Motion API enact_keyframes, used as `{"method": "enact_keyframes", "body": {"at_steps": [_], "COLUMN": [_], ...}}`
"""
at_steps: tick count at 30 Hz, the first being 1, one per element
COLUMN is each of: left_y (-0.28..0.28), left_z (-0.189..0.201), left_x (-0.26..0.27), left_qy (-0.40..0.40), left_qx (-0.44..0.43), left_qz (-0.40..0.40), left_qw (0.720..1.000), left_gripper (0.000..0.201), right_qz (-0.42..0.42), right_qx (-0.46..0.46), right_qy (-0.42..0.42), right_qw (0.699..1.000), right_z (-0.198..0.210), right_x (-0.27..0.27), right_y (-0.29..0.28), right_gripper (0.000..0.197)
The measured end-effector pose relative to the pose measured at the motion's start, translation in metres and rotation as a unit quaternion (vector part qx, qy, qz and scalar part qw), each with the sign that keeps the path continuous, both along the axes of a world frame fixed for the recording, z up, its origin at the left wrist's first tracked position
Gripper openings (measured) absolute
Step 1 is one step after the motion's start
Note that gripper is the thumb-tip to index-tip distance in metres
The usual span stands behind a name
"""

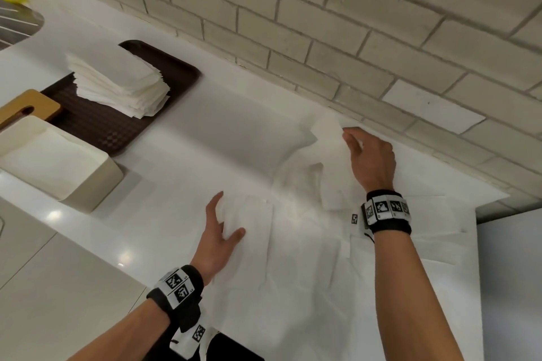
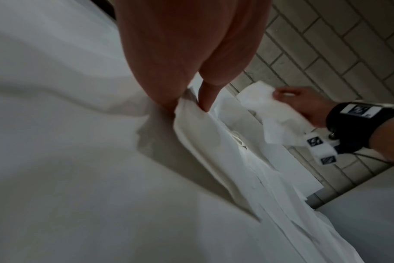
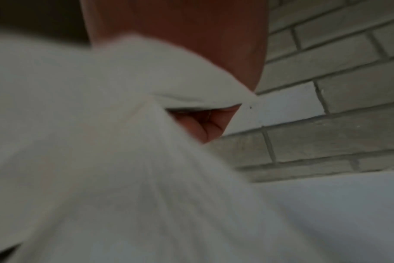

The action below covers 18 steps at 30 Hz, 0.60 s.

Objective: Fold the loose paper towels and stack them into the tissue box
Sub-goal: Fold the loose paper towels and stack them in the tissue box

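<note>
Right hand [image 1: 371, 158] is pinching one paper towel [image 1: 330, 138], holding it raised at centre right. Left hand [image 1: 218, 239], well apart, is pinching the towel pile [image 1: 293, 258] edge at lower centre. Tissue box [image 1: 96, 184] is sitting open at the left edge.

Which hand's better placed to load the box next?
Left. The box sits nearer the left hand; the right hand, pinching a towel, is farther off by the wall.
</note>
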State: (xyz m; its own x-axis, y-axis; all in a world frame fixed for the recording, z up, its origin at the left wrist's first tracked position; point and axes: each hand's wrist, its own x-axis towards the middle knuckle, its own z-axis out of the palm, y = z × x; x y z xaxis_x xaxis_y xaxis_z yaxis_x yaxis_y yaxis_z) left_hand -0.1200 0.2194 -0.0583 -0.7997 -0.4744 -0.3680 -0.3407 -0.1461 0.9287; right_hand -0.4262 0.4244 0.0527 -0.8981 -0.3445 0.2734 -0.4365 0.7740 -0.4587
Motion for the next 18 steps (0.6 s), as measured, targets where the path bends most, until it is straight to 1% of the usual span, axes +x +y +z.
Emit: {"method": "enact_keyframes", "body": {"at_steps": [1, 2, 4, 5, 7, 9, 10, 11, 13, 14, 16, 17, 18], "left_y": [0.001, 0.002, 0.004, 0.006, 0.01, 0.012, 0.012, 0.013, 0.013, 0.013, 0.011, 0.009, 0.005], "left_z": [0.002, 0.002, 0.002, 0.002, 0.002, 0.005, 0.006, 0.008, 0.008, 0.007, 0.006, 0.006, 0.005], "left_x": [0.001, 0.001, 0.0, 0.001, 0.001, 0.001, 0.0, -0.001, -0.003, -0.004, -0.004, -0.004, -0.003], "left_qy": [0.018, 0.019, 0.008, -0.002, -0.023, -0.027, -0.028, -0.032, -0.034, -0.029, -0.021, -0.019, -0.016], "left_qx": [-0.017, -0.042, -0.079, -0.072, -0.032, 0.017, 0.047, 0.073, 0.082, 0.069, 0.016, -0.012, -0.04], "left_qz": [-0.006, -0.013, -0.027, -0.031, -0.031, -0.023, -0.015, -0.003, 0.01, 0.014, 0.023, 0.027, 0.027], "left_qw": [1.0, 0.999, 0.996, 0.997, 0.999, 0.999, 0.998, 0.997, 0.996, 0.997, 0.999, 0.999, 0.999], "left_gripper": [0.081, 0.072, 0.04, 0.032, 0.029, 0.029, 0.031, 0.035, 0.034, 0.03, 0.018, 0.011, 0.009], "right_qz": [-0.006, -0.01, -0.02, -0.03, -0.032, -0.03, -0.039, -0.052, -0.092, -0.116, -0.16, -0.174, -0.188], "right_qx": [-0.053, -0.114, -0.225, -0.264, -0.329, -0.373, -0.378, -0.372, -0.311, -0.251, -0.099, -0.035, 0.0], "right_qy": [0.003, -0.001, -0.028, -0.053, -0.099, -0.128, -0.14, -0.158, -0.194, -0.203, -0.19, -0.182, -0.172], "right_qw": [0.999, 0.993, 0.974, 0.963, 0.939, 0.919, 0.914, 0.913, 0.926, 0.939, 0.964, 0.967, 0.967], "right_z": [0.011, 0.023, 0.04, 0.044, 0.039, 0.02, 0.005, -0.01, -0.047, -0.064, -0.087, -0.092, -0.09], "right_x": [0.006, 0.015, 0.04, 0.055, 0.08, 0.101, 0.109, 0.117, 0.13, 0.134, 0.142, 0.144, 0.146], "right_y": [0.0, -0.001, -0.005, -0.006, -0.01, -0.014, -0.014, -0.013, -0.002, 0.007, 0.026, 0.035, 0.042], "right_gripper": [0.024, 0.021, 0.016, 0.014, 0.012, 0.011, 0.012, 0.013, 0.015, 0.017, 0.023, 0.026, 0.028]}}
